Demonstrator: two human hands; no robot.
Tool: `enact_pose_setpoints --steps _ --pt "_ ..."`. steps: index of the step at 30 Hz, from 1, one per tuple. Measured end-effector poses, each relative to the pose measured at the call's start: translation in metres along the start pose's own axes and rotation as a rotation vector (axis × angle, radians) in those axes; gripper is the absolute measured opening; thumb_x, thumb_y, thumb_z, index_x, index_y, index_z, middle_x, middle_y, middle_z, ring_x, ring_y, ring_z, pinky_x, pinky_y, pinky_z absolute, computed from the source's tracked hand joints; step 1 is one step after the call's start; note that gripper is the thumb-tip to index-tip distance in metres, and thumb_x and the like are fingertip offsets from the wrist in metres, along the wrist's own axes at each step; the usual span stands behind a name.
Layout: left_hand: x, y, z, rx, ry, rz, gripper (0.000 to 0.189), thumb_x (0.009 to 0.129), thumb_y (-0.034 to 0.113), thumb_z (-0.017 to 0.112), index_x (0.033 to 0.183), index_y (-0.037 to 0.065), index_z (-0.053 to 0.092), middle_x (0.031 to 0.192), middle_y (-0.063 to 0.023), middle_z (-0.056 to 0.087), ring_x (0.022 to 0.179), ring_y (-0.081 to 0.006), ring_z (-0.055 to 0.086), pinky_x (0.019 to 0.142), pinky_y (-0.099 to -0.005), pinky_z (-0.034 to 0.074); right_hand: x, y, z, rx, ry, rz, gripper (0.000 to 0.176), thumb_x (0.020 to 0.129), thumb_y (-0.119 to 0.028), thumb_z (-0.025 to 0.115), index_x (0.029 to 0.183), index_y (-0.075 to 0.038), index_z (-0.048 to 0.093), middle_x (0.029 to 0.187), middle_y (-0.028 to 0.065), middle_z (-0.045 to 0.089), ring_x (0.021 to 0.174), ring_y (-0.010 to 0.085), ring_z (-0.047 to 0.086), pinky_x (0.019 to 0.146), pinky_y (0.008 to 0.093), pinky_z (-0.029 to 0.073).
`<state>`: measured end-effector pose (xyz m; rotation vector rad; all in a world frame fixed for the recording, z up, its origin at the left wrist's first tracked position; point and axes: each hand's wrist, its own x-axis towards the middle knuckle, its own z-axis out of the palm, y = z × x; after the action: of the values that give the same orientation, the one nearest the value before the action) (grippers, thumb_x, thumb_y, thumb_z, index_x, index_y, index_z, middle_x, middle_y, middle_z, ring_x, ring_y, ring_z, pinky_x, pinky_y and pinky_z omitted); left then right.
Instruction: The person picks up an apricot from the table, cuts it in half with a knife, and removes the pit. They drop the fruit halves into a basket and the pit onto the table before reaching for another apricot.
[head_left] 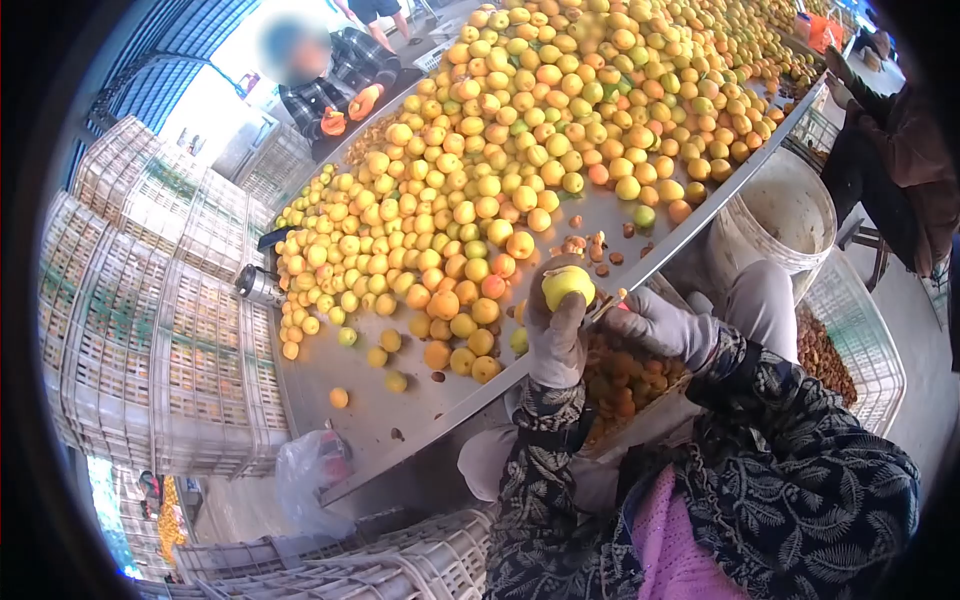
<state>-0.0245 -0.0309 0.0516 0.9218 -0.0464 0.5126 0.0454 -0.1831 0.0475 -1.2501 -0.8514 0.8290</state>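
Grips a yellow-green apricot [567,285] in the gloved left hand [555,335], clenched round the lower half of the fruit, just above the near edge of the metal counter [350,400]. Pinches a thin knife [604,307] in the gloved right hand [655,325], closed round the handle at 3 o'clock of the apricot, with the blade tip against the fruit's side. From 9 o'clock round to 1 o'clock of the hands, all across the counter, a big heap of fruit [520,130], orange and yellow with a few green ones. At 12 o'clock, near the held apricot, some loose brown stones [590,245] on bare metal. At 6 o'clock, directly under both hands, a crate of cut fruit [620,385]. At 2 o'clock, beside the counter's edge, a white bucket [790,215]. At 3 o'clock, past the right knee, a mesh basket [850,360] with brown contents. At 9 o'clock, well apart, stacked white crates [150,330]. At 11 o'clock, on the far side of the heap, a person in a checked shirt [340,75] with orange gloves. At 2 o'clock, further off, another person's dark sleeve [900,150].
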Motion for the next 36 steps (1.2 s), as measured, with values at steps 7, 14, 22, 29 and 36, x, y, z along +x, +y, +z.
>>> enact_pose_setpoints --steps 7,14,22,29,36 --pt "0.006 0.028 -0.03 0.292 -0.202 -0.269 0.035 0.074 0.009 0.073 0.105 0.0 0.062 0.093 -0.0045 0.064 0.085 -0.0131 0.061 0.078 -0.0266 0.051 0.008 -0.009 -0.029 -0.371 -0.159 0.057 0.038 0.097 -0.034 0.052 0.086 0.0 0.065 0.068 0.003 0.059 0.069 0.0119 0.054 0.064 0.0307 0.046" --pt "0.01 0.003 -0.025 0.015 0.154 -0.267 0.028 0.082 0.016 0.07 0.104 0.001 0.061 0.092 -0.0069 0.066 0.082 -0.0175 0.065 0.07 -0.0299 0.052 0.026 0.013 0.012 0.089 0.497 -0.11 0.035 0.094 -0.039 0.058 0.088 -0.005 0.061 0.072 -0.0005 0.055 0.065 0.0052 0.049 0.057 0.0216 0.042" --pt "-0.005 -0.02 -0.005 1.039 -0.026 0.222 0.041 0.098 0.03 0.046 0.125 -0.001 0.051 0.116 -0.0265 0.059 0.104 -0.0433 0.059 0.086 -0.0443 0.049 0.053 0.009 0.008 0.185 0.626 -0.086 0.04 0.093 -0.033 0.06 0.117 0.0 0.058 0.091 -0.0017 0.061 0.078 0.0064 0.054 0.069 0.0234 0.047" --pt "-0.009 -0.023 0.003 1.127 0.164 0.227 0.033 0.098 0.026 0.044 0.115 0.0 0.055 0.098 -0.0254 0.063 0.09 -0.0456 0.06 0.073 -0.0453 0.05 0.054 -0.007 0.041 -0.181 0.787 -0.162 0.028 0.089 -0.024 0.062 0.102 0.001 0.063 0.085 0.0046 0.064 0.081 0.0124 0.058 0.069 0.0286 0.047" --pt "-0.003 -0.041 -0.02 0.644 0.199 0.164 0.033 0.1 0.031 0.041 0.103 0.002 0.058 0.095 -0.0119 0.063 0.087 -0.0228 0.061 0.076 -0.0348 0.048 0.062 -0.016 0.036 -0.798 0.722 -0.367 0.018 0.075 -0.016 0.065 0.075 -0.002 0.055 0.074 0.0157 0.054 0.065 0.0368 0.055 0.059 0.0402 0.044"
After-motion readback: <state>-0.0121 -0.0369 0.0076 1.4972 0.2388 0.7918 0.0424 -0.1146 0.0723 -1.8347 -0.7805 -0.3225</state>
